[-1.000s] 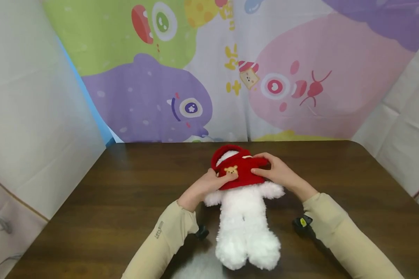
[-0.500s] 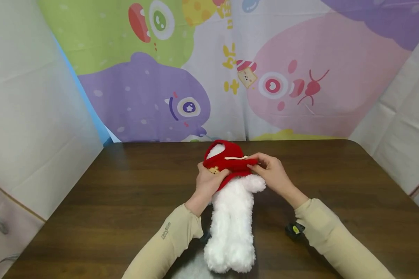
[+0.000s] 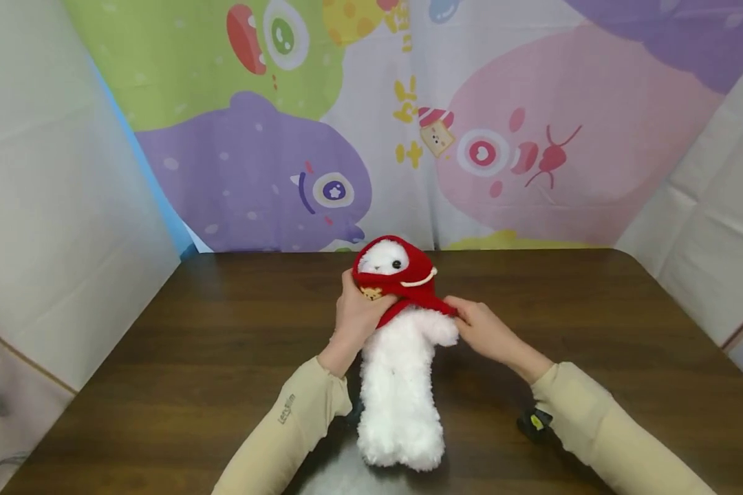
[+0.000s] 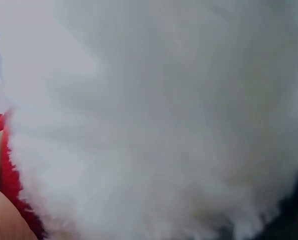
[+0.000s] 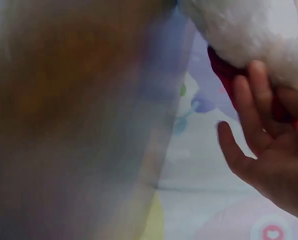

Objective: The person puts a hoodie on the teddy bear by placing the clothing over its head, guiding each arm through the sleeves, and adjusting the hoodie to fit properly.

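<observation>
A fluffy white plush toy (image 3: 399, 392) stands out pale above the table, its legs toward me. A red doll's hoodie (image 3: 417, 297) is bunched around its head, and one black eye shows through the opening. On the hoodie are a tan bear patch (image 3: 370, 293) and a white drawstring (image 3: 420, 279). My left hand (image 3: 359, 320) grips the hoodie and toy at the left side, thumb across the front. At the right, my right hand (image 3: 486, 330) pinches the hoodie's edge beside the toy's arm (image 3: 441, 326). White fur (image 4: 154, 125) fills most of the left wrist view.
The dark wooden table (image 3: 223, 330) spreads around the toy. Behind it hangs a cartoon-printed curtain (image 3: 402, 185), with pale cloth at both sides. A blurred pale patch (image 3: 347, 474) lies at the near edge. Each wrist carries a dark camera, the right one (image 3: 534, 423) plainly visible.
The toy has shifted left and turned, and its face has come into the hoodie's opening. My right hand has moved down from the sleeve to the hoodie's lower edge.
</observation>
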Demonstrator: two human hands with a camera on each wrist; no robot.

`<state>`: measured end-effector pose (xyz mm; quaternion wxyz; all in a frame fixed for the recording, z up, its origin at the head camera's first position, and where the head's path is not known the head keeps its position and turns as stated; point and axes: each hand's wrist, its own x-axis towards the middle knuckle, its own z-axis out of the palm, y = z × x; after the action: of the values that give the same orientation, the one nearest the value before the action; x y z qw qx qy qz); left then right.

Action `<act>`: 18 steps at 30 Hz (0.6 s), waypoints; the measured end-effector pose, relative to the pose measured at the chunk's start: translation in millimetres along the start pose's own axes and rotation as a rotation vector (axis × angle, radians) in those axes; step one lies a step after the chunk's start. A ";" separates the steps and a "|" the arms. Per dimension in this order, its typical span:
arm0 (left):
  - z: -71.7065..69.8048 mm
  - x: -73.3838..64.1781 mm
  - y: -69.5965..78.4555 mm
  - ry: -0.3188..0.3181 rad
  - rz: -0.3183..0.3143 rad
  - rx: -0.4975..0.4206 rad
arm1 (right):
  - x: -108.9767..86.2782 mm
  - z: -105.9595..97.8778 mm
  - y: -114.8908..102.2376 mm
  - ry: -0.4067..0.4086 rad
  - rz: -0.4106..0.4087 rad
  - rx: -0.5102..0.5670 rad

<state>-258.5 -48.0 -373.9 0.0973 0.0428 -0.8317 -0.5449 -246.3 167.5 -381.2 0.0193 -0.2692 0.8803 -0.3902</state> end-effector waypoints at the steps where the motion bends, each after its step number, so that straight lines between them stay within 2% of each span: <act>1: -3.2 -0.7 0.8 -0.011 0.014 0.011 | 1.9 -1.6 -1.4 0.010 -0.003 -0.035; 5: -3.0 -4.8 6.0 -0.051 0.069 0.075 | 5.8 -15.3 -7.8 0.044 0.075 -0.032; 8: -1.4 -9.2 10.2 -0.090 0.126 0.081 | 9.5 -22.1 -15.0 0.132 0.131 0.113; 12: -0.1 -15.0 13.3 -0.154 0.211 0.026 | 18.8 -26.4 -28.3 0.238 0.233 0.280; 14: 0.4 -17.0 14.2 -0.199 0.237 0.021 | 22.1 -27.4 -32.8 0.263 0.306 0.251; 16: -0.1 -18.5 15.6 -0.243 0.253 0.023 | 24.9 -28.1 -35.8 0.275 0.369 0.167; 18: -1.6 -19.0 18.1 -0.285 0.251 0.012 | 26.8 -28.9 -37.3 0.295 0.397 0.075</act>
<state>-238.9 -38.7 -358.9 0.0457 -0.1382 -0.8392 -0.5239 -259.2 153.4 -330.4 -0.0229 -0.0302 0.8942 -0.4461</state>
